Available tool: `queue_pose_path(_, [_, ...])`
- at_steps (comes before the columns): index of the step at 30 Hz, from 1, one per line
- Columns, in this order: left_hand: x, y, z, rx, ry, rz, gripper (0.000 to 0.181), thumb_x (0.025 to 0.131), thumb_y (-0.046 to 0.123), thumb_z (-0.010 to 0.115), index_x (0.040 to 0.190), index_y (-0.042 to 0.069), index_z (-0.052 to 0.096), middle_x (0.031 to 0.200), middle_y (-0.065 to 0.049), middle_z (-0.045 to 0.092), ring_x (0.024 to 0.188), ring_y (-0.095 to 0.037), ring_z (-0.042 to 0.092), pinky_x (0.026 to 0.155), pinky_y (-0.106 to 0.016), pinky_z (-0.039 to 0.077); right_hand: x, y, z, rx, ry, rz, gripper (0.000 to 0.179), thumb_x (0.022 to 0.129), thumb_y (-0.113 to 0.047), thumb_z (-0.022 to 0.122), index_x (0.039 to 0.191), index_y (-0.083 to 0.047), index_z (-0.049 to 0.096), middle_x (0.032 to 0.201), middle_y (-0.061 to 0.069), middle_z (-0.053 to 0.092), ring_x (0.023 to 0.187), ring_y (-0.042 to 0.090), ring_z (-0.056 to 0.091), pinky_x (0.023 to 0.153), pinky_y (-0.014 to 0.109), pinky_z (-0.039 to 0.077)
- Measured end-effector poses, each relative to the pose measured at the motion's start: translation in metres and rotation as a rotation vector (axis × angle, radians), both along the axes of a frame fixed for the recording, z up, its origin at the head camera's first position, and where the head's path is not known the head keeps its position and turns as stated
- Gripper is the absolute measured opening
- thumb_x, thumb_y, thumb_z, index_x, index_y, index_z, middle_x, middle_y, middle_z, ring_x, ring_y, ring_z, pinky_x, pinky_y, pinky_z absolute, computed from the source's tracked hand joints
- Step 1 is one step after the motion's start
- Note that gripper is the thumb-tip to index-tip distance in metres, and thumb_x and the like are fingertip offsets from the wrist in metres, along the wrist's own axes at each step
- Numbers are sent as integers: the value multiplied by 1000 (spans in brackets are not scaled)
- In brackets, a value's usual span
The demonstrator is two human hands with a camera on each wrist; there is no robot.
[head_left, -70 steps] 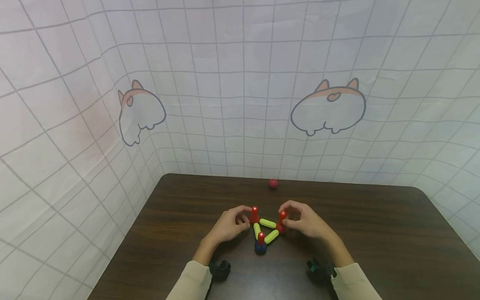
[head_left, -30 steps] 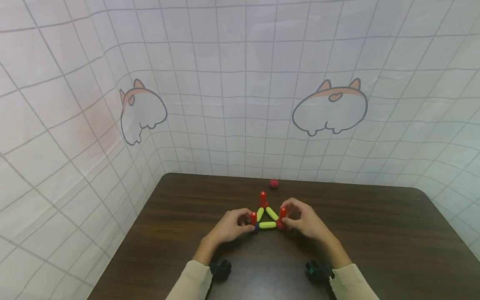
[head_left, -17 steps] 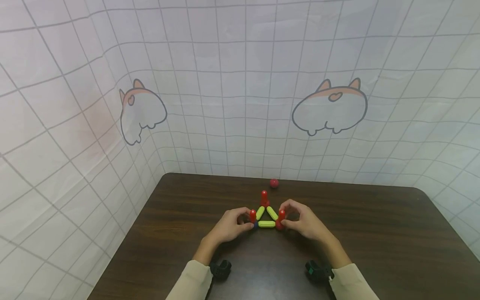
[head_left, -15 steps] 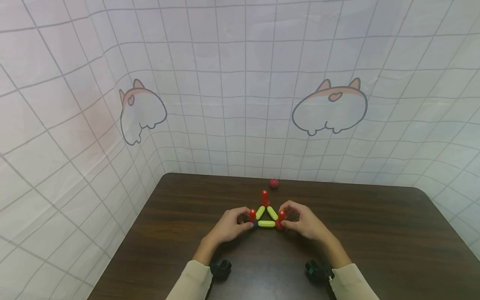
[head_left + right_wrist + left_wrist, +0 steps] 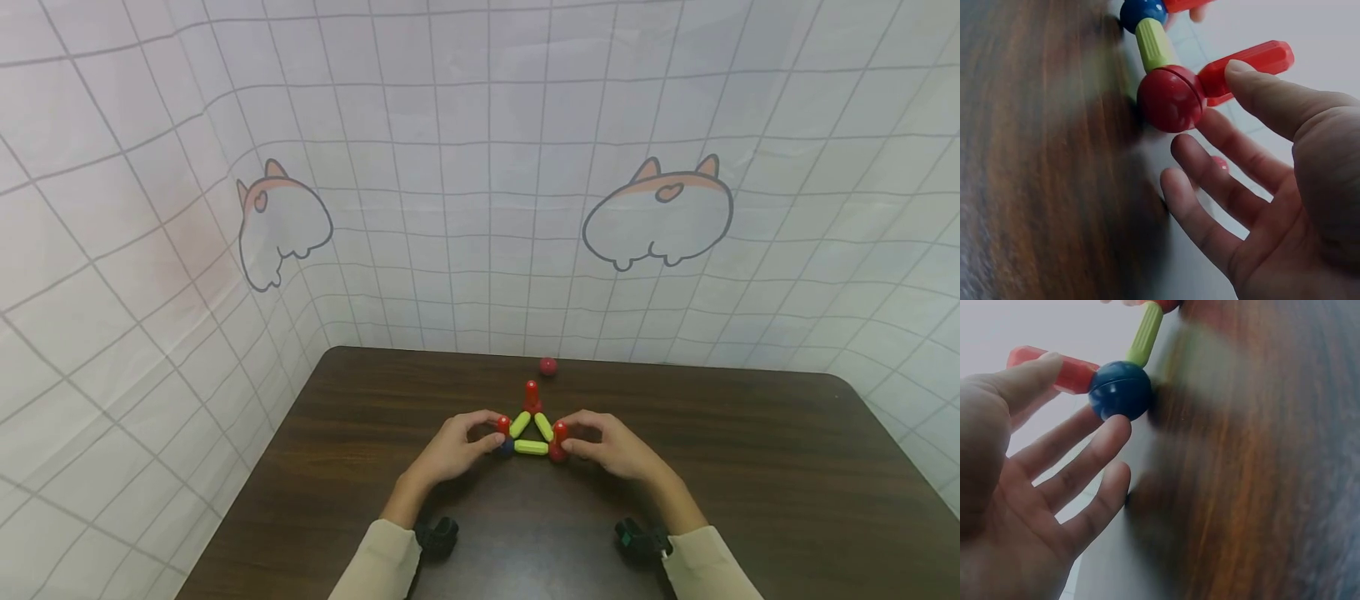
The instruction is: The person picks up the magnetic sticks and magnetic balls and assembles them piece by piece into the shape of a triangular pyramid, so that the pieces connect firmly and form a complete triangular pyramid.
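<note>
A triangle of three yellow-green rods (image 5: pixel 531 447) lies on the table, joined at the corners by balls, with a red rod standing on each ball. My left hand (image 5: pixel 452 448) is at the left corner, pinching the red rod (image 5: pixel 1067 370) above the blue ball (image 5: pixel 1120 390). At the right corner my right hand (image 5: pixel 617 446) holds the red rod (image 5: pixel 1249 65) above a red ball (image 5: pixel 1169 100) between thumb and index finger, the index mostly hidden. The other fingers of both hands are spread near the balls. The third upright red rod (image 5: pixel 532 393) stands untouched at the far corner.
A loose red ball (image 5: pixel 548 367) lies near the back edge of the dark wooden table (image 5: pixel 712 433). Behind the table hangs a white grid-patterned cloth (image 5: pixel 450 208). Black wrist devices (image 5: pixel 438 537) sit on both wrists.
The triangle has turned: the blue ball went from the near corner to the left one, and a red ball now sits at the far corner. My left hand changed its hold to the blue-ball corner.
</note>
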State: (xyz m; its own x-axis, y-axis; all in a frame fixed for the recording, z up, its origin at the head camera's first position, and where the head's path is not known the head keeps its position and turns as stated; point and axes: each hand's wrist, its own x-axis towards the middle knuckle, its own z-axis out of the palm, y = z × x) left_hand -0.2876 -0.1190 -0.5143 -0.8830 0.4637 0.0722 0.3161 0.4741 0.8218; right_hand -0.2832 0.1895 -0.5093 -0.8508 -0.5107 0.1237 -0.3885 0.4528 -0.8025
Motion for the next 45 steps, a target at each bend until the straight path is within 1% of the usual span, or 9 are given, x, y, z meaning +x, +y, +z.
queue_pose_path(4, [1, 2, -1, 25, 6, 9, 35, 101, 34, 65, 132, 18, 67, 116, -2, 74, 90, -14, 69, 78, -29, 56, 0, -2, -1, 9, 4, -12, 31, 100, -26, 67, 127, -10, 69, 119, 7, 71, 109, 23, 64, 90, 29, 53])
queue_pose_path(7, [3, 4, -1, 33, 18, 20, 35, 101, 34, 65, 132, 18, 68, 117, -2, 73, 94, -15, 69, 77, -29, 56, 0, -5, -3, 20, 9, -36, 32, 99, -28, 68, 126, -10, 69, 118, 7, 71, 107, 20, 65, 88, 26, 53])
queue_pose_path(10, [3, 6, -2, 23, 45, 31, 35, 100, 35, 66, 132, 19, 69, 119, -1, 72, 96, -15, 67, 79, -30, 56, -1, -7, -4, 27, 18, -45, 32, 99, -29, 69, 125, -11, 70, 117, 5, 72, 105, 18, 65, 88, 27, 53])
queue_pose_path(13, [2, 8, -4, 11, 62, 38, 36, 100, 37, 65, 131, 19, 69, 115, 0, 71, 96, -14, 66, 80, -31, 55, -1, -9, -6, 29, 22, -43, 31, 98, -28, 69, 124, -11, 70, 115, 5, 72, 103, 16, 65, 89, 27, 53])
queue_pose_path(17, [1, 10, -5, 1, 62, 40, 38, 100, 38, 64, 132, 18, 69, 109, 0, 69, 92, -13, 65, 77, -31, 54, 0, -10, -7, 34, 21, -52, 30, 98, -28, 70, 123, -12, 71, 114, 3, 72, 102, 15, 65, 87, 27, 53])
queue_pose_path(27, [4, 14, -5, -42, 70, 53, 36, 102, 37, 61, 132, 18, 69, 107, 0, 66, 93, -14, 62, 79, -32, 53, 2, -17, -8, 85, 32, -91, 26, 97, -30, 71, 119, -15, 72, 105, -1, 70, 92, 12, 63, 79, 26, 52])
queue_pose_path(35, [3, 19, -9, -99, 76, 84, 35, 103, 39, 59, 129, 18, 70, 101, 2, 62, 84, -12, 55, 69, -28, 48, 2, -20, -7, 87, 19, -94, 24, 97, -31, 71, 116, -15, 72, 99, -1, 70, 87, 12, 63, 74, 26, 51])
queue_pose_path(41, [4, 19, -8, -107, 78, 91, 32, 103, 36, 60, 128, 19, 70, 100, 2, 62, 82, -11, 55, 69, -27, 47, 2, -20, -8, 89, 21, -89, 23, 98, -31, 70, 115, -16, 71, 98, -2, 69, 85, 11, 62, 73, 26, 50])
queue_pose_path(45, [3, 19, -9, -114, 101, 80, 30, 102, 33, 62, 127, 18, 70, 100, 0, 63, 80, -11, 54, 67, -26, 46, 2, -20, -7, 88, 6, -97, 22, 97, -31, 71, 114, -17, 71, 97, -3, 69, 84, 10, 61, 73, 26, 50])
